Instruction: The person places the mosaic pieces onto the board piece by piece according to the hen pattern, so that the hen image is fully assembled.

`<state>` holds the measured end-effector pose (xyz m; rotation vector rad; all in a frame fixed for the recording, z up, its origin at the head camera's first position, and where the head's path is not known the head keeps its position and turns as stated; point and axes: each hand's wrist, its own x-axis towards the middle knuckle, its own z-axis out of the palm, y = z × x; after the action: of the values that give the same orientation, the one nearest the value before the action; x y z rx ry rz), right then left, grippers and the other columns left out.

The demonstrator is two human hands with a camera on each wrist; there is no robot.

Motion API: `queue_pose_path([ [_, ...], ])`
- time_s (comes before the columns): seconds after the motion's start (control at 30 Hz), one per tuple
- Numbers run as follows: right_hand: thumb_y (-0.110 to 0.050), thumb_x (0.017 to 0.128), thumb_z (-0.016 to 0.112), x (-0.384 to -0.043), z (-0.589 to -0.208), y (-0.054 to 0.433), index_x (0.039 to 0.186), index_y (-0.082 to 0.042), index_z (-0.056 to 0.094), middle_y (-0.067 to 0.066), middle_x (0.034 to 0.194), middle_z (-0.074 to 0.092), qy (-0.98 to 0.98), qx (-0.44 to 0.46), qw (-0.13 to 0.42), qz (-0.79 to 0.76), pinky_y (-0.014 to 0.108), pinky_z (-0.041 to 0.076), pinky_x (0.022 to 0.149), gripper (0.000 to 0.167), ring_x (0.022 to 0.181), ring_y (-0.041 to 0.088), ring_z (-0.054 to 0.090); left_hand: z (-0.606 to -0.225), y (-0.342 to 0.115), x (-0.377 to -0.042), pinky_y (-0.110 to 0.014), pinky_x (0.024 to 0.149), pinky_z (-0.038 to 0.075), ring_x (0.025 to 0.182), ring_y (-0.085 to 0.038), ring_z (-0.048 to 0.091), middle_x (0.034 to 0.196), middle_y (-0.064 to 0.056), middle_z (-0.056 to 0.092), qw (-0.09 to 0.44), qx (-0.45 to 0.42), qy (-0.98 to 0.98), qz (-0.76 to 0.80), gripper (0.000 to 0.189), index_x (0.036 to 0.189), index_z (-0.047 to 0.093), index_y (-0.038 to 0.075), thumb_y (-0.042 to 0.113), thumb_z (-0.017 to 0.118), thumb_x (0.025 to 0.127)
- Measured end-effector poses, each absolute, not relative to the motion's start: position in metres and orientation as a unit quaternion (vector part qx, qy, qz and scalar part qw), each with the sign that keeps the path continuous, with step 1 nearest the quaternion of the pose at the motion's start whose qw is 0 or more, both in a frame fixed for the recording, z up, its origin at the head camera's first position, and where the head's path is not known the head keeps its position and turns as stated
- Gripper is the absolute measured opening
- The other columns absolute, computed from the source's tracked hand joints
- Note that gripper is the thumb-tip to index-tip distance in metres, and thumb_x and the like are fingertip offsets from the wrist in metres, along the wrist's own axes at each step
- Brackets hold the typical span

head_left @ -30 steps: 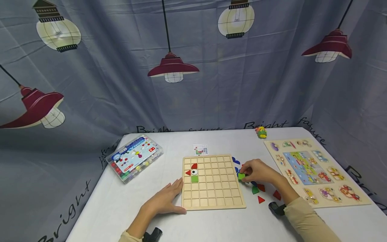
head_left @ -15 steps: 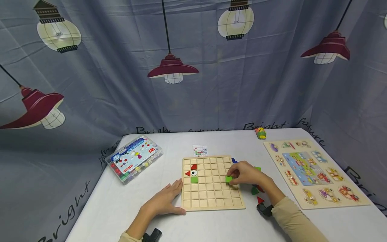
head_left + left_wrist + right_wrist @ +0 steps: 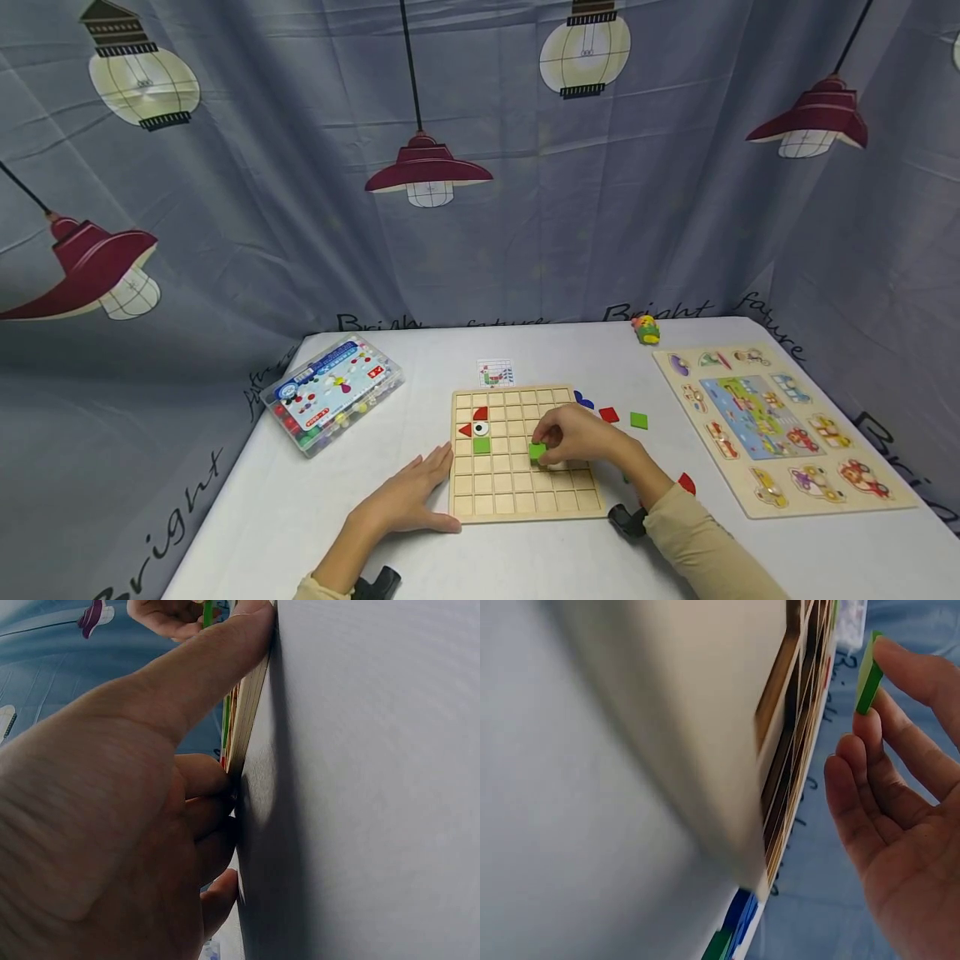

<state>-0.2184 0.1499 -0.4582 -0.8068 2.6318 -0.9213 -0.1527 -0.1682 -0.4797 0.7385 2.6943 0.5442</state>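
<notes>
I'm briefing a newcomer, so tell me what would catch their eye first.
Probably the dark red lamps printed on the blue-grey curtain behind the table. Below them, the right hand pinches a green piece over the wooden grid board, whose left edge the left hand touches.

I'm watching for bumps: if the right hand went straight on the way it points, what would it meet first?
Likely the green square set in the board, across a bare stretch. The right hand holds its green tile raised, so it might pass over; height is hard to judge.
</notes>
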Motion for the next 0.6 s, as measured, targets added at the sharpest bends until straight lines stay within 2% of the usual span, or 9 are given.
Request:
queue_pose_path([
  [0.6,-0.016,0.071,0.084,-0.21,-0.449,0.105,0.086,-0.015,0.073,-0.008,0.074,0.062,0.893,-0.297,0.135,-0.309,0.018,0.047,0.058,0.019,0.068,0.006,0.052,-0.48,-0.169,-0.152,-0.048,0.124,0.021,0.15,-0.029,0.024,0.162,-0.013,0.022,0.148,0.258,0.935,0.192,0.112,0.152,0.026,0.001,0.063,0.073,0.073],
])
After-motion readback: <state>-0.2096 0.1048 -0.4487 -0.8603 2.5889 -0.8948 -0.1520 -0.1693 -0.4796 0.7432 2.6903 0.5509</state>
